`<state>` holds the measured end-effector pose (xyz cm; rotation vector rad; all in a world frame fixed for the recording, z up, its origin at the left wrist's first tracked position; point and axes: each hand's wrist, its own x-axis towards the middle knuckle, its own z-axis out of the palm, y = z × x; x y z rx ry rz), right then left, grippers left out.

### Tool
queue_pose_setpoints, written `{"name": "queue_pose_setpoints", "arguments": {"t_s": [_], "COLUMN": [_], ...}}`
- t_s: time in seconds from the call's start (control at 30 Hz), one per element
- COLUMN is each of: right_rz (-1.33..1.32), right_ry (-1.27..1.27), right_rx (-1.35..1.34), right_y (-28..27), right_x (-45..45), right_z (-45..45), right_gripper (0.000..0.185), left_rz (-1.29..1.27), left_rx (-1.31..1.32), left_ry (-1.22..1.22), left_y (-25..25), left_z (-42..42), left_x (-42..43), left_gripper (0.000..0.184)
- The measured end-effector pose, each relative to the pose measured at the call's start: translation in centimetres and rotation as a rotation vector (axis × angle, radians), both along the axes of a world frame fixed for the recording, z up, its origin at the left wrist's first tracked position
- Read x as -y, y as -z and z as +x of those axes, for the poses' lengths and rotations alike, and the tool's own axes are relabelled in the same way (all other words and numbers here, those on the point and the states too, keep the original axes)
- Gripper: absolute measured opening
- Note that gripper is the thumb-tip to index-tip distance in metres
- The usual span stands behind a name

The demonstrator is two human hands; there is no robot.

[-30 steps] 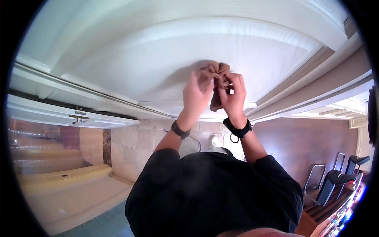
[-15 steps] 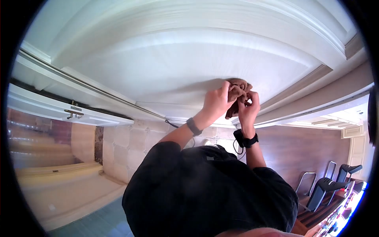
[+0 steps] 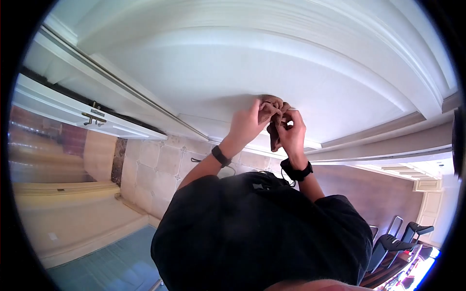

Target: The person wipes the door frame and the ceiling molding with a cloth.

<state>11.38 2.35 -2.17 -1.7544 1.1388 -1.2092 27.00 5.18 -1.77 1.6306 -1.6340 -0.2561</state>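
A bunched brown cloth [image 3: 273, 110] is held up against the white panelled door [image 3: 204, 77]. My left hand [image 3: 246, 124] grips the cloth from the left, thumb and fingers closed on its folds. On the other side my right hand [image 3: 293, 132] pinches the cloth between thumb and fingertips. One end of it hangs down between my hands. Dark bands circle both wrists. Some fingertips are hidden behind the folds.
To the left a second white door edge carries a brass handle [image 3: 92, 118]. Pale floor tiles [image 3: 162, 162] lie below, with brown flooring [image 3: 359, 194] to the right. Black-seated chairs [image 3: 388, 245] stand at lower right beside a cluttered surface.
Both hands and the cloth have shifted left across the door panel in view. The camera view has turned slightly. The cloth stays gripped in both hands.
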Motion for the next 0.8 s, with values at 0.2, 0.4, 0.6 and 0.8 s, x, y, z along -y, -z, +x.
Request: {"name": "queue_pose_setpoints", "arguments": {"t_s": [0.2,0.4,0.6,0.8], "right_rz": [-0.091,-0.151,-0.112,-0.165], "right_ry": [0.016,0.071,0.119,0.005], "right_rx": [0.024,0.064,0.032,0.115], "right_y": [-4.2,-4.6,-1.6,-3.2], "right_x": [-0.9,-2.2,-5.2,-9.1], "right_z": [5.6,14.8,26.8,36.8], "right_gripper": [0.021,0.022,0.019,0.021], "left_rz": [-0.201,-0.368,-0.174,-0.242], "left_rx": [-0.088,-0.175,-0.180,-0.391], "left_ry": [0.033,0.044,-0.005,0.009], "left_y": [-3.1,-3.0,0.5,-0.6], "left_z": [5.1,13.5,24.7,34.3], "left_x": [-0.4,-1.1,-4.7,-9.9], "left_gripper": [0.042,0.043,0.041,0.049]}}
